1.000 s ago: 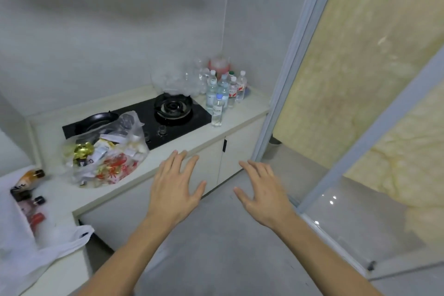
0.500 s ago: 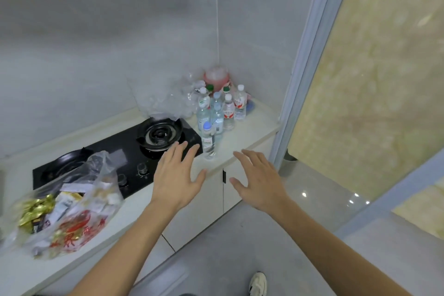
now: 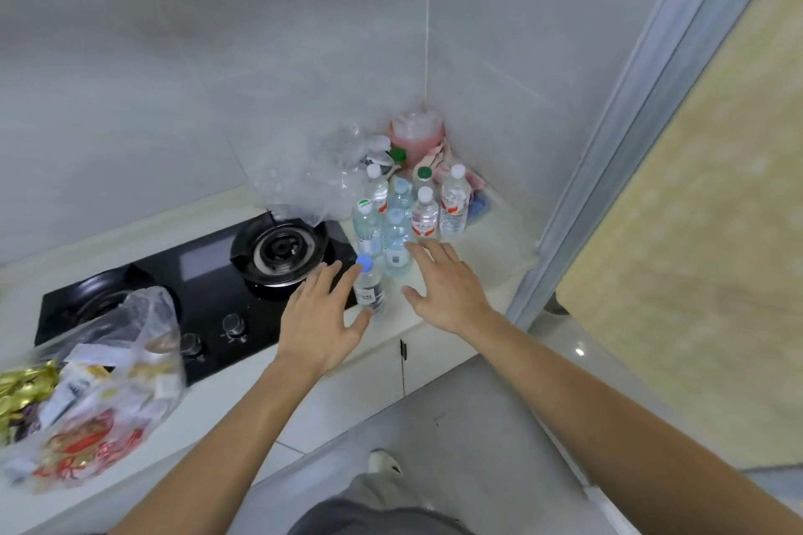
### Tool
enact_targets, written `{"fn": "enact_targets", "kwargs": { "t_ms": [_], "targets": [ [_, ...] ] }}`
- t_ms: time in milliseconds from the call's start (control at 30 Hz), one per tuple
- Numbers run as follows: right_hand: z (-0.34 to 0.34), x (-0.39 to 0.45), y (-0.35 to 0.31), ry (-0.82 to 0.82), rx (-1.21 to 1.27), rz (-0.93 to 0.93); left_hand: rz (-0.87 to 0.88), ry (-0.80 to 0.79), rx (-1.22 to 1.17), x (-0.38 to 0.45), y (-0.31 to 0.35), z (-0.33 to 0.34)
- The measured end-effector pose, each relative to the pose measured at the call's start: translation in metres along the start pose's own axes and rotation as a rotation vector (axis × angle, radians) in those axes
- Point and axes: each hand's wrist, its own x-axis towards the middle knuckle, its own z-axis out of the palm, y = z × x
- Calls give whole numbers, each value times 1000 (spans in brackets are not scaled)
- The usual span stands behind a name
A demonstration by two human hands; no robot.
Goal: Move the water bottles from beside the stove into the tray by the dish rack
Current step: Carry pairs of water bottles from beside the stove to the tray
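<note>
Left hand (image 3: 320, 317) and right hand (image 3: 447, 287), fingers spread and holding nothing, flank the blue-capped bottle (image 3: 369, 287) on the pale counter (image 3: 486, 248); clear bottles (image 3: 417, 208) cluster at twelve o'clock, tiled corner behind

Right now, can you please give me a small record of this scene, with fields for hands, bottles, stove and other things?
left hand: open, thumb beside the nearest bottle
right hand: open, fingers reaching to the group of bottles
bottles: all upright on the counter, right of the stove
nearest bottle: blue cap, apart from the group
tray: not in view
other: snack bag at left
</note>
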Motion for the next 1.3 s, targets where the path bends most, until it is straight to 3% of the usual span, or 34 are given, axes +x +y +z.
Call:
{"fn": "enact_targets", "kwargs": {
  "t_ms": [367, 733, 933, 1133, 1300],
  "targets": [
    [44, 144, 44, -114, 153, 54, -51, -204, -399, 93, -36, 83],
    [100, 176, 55, -109, 270, 20, -310, -211, -726, 106, -45, 121],
    [100, 178, 73, -131, 254, -206, -366, -127, -733, 98, -35, 121],
    [100, 171, 84, -248, 277, -408, -497, 11, -578, 73, -26, 123],
    [112, 164, 91, -320, 455, -337, -598, 75, -626, 59, -23, 135]
  ]
}}
